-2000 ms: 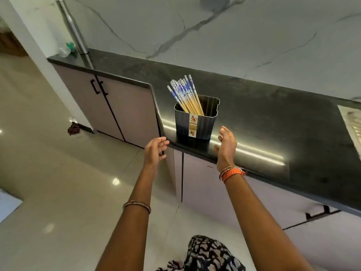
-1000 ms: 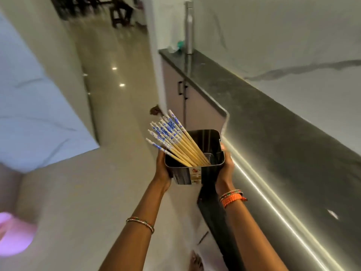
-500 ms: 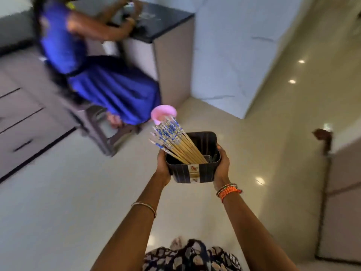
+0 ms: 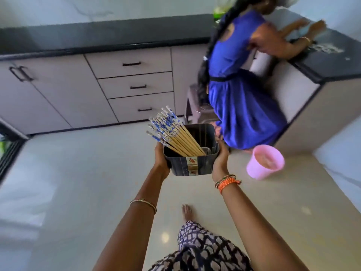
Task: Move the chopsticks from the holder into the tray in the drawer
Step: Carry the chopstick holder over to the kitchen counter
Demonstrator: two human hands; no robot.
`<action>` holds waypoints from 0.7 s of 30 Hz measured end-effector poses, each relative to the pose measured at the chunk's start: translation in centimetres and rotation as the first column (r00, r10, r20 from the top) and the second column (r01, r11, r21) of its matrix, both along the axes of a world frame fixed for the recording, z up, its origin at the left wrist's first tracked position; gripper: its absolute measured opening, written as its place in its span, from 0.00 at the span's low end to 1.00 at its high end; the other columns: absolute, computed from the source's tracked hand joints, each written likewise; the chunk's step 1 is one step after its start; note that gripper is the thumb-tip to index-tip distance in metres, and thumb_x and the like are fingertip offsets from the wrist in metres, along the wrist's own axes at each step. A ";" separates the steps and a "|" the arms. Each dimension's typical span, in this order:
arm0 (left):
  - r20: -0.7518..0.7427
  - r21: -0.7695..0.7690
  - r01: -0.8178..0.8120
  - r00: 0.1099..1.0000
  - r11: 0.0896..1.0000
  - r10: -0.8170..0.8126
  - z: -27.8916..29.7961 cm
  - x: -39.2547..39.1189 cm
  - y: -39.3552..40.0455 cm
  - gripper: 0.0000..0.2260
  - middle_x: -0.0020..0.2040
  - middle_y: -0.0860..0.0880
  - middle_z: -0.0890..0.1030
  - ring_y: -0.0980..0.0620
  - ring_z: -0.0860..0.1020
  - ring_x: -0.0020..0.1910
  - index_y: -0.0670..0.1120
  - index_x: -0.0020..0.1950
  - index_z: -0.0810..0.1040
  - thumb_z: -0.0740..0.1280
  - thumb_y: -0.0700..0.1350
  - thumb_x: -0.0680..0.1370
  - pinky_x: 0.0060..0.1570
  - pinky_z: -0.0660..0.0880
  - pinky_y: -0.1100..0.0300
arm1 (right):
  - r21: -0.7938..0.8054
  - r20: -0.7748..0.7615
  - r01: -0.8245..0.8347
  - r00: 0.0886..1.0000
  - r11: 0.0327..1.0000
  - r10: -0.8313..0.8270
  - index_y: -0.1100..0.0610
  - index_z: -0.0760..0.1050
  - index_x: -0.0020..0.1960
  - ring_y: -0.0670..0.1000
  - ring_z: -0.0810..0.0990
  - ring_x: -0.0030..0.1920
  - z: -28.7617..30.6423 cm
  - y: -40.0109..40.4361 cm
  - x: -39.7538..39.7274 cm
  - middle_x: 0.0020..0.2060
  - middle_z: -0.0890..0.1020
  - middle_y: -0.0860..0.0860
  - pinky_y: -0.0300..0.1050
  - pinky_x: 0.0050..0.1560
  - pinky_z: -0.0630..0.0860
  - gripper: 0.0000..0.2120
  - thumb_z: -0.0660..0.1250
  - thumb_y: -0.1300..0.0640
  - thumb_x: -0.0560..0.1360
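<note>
Holder (image 4: 192, 161): dark ribbed plastic tub with a little sticker strip on the near face, carried mid-air above the floor (image 4: 78, 182), so it's the landmark for everything below.

Left hand (image 4: 161, 160): pressed flat against the holder's left wall, fingers wrapped round the side.

Right hand (image 4: 220, 159): same deal on the holder's right wall, clamped on. My guess is the two-sided grip is there because the tub is top-heavy with the sticks leaning out one way.

Chopsticks (image 4: 172, 133): all in the holder, none moved yet. Bamboo shafts, blue-and-white patterned tops, the whole bundle fanned and tilted toward the holder's far-left corner, tips sticking out well past the rim.

Rest of the holder: the right half looks mostly empty, with what seems to be a small inner divider at the bottom, hard to tell.

Pink bucket (image 4: 264, 162): on the floor just right of the holder; can't tell what's in it.

Person in blue (image 4: 240, 90): beyond the holder to the right, leaning on a dark table.

Drawers (image 4: 134, 86): three stacked, straight beyond the holder under a black table, all closed.

Tray: not visible, presumably inside one of those.

Progress: early I'd say, just the carry; a drawer needs opening first, which will need a free hand.
</note>
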State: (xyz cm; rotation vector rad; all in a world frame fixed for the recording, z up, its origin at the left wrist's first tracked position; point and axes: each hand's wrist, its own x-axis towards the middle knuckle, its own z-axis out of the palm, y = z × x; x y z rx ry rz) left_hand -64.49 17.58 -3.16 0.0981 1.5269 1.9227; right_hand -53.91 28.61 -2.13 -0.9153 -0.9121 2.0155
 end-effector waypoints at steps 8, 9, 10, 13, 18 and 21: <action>-0.083 0.014 -0.135 0.987 0.991 0.136 3.3 -13.0 7.8 0.22 0.44 0.49 0.82 0.48 0.79 0.48 0.50 0.43 0.78 0.47 0.56 0.80 0.54 0.73 0.48 | -0.081 -0.023 -0.062 0.998 0.995 0.061 0.42 0.75 0.34 0.19 0.73 0.40 1.7 8.9 -15.1 0.37 0.75 0.32 0.27 0.59 0.67 0.14 0.65 0.54 0.76; -0.081 0.013 -0.140 0.987 0.990 0.140 3.6 -14.5 8.7 0.22 0.46 0.48 0.82 0.48 0.79 0.49 0.50 0.44 0.78 0.47 0.55 0.80 0.55 0.73 0.48 | -0.071 -0.001 -0.038 0.999 0.997 0.038 0.44 0.78 0.35 0.25 0.78 0.44 2.0 10.0 -16.6 0.38 0.80 0.36 0.34 0.62 0.70 0.10 0.67 0.53 0.75; -0.085 0.012 -0.140 0.986 0.990 0.141 3.9 -15.7 9.3 0.22 0.46 0.48 0.82 0.48 0.78 0.49 0.50 0.45 0.78 0.46 0.55 0.80 0.56 0.73 0.48 | -0.065 0.000 -0.043 0.999 0.997 0.043 0.48 0.80 0.38 0.37 0.81 0.53 2.3 10.9 -17.9 0.42 0.83 0.43 0.43 0.64 0.73 0.06 0.67 0.52 0.73; -0.135 0.030 -0.138 0.981 0.990 0.141 4.6 -20.2 12.0 0.21 0.48 0.48 0.81 0.47 0.78 0.51 0.49 0.46 0.78 0.47 0.54 0.80 0.55 0.73 0.49 | 0.040 0.019 -0.028 0.999 0.999 0.028 0.50 0.78 0.38 0.43 0.80 0.47 3.6 13.9 -23.2 0.40 0.82 0.43 0.42 0.58 0.73 0.08 0.65 0.56 0.75; -0.124 0.060 -0.153 0.979 0.986 0.159 5.2 -28.3 16.5 0.21 0.49 0.47 0.81 0.46 0.77 0.53 0.48 0.47 0.78 0.47 0.55 0.80 0.57 0.71 0.48 | 0.055 -0.009 -0.189 0.982 0.981 0.189 0.52 0.82 0.35 0.53 0.80 0.46 4.4 19.0 -32.0 0.34 0.85 0.46 0.44 0.53 0.78 0.15 0.62 0.55 0.77; -0.146 0.068 -0.186 0.970 0.980 0.194 5.1 -34.3 19.0 0.23 0.47 0.48 0.82 0.47 0.78 0.51 0.50 0.45 0.79 0.47 0.57 0.79 0.52 0.74 0.51 | 0.105 0.022 -0.212 0.977 0.972 0.211 0.52 0.81 0.39 0.59 0.79 0.53 4.2 21.6 -38.4 0.41 0.83 0.52 0.56 0.60 0.73 0.14 0.60 0.54 0.77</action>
